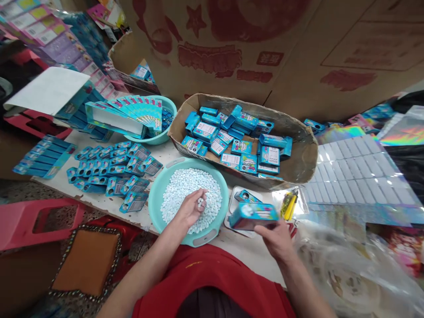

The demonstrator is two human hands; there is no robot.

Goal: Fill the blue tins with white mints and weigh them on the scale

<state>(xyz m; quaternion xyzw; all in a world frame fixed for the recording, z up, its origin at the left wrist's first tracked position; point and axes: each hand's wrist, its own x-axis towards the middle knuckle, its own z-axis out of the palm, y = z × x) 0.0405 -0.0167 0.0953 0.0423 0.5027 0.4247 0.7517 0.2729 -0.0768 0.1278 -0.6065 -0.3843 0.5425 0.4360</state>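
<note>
My left hand (192, 207) is over the heap of small pale candies (180, 190) in a turquoise basin (154, 203). Its fingers are curled round a few of the candies. On the right, my right hand (276, 236) grips the end of a small blue candy box (251, 216), which lies level and looks slightly blurred. Under and behind that box is a white tray (233, 194), with another small blue box (247, 195) on it. Beside the tray lies a yellow cutter (289, 205).
A cut-down carton (294, 165) behind the basin holds several blue boxes. More boxes with round holes (129, 187) stand in rows on the left. Flat box sheets (126, 112) rest on a second turquoise basin (170, 106). Shiny printed sheets (357, 172) lie to the right.
</note>
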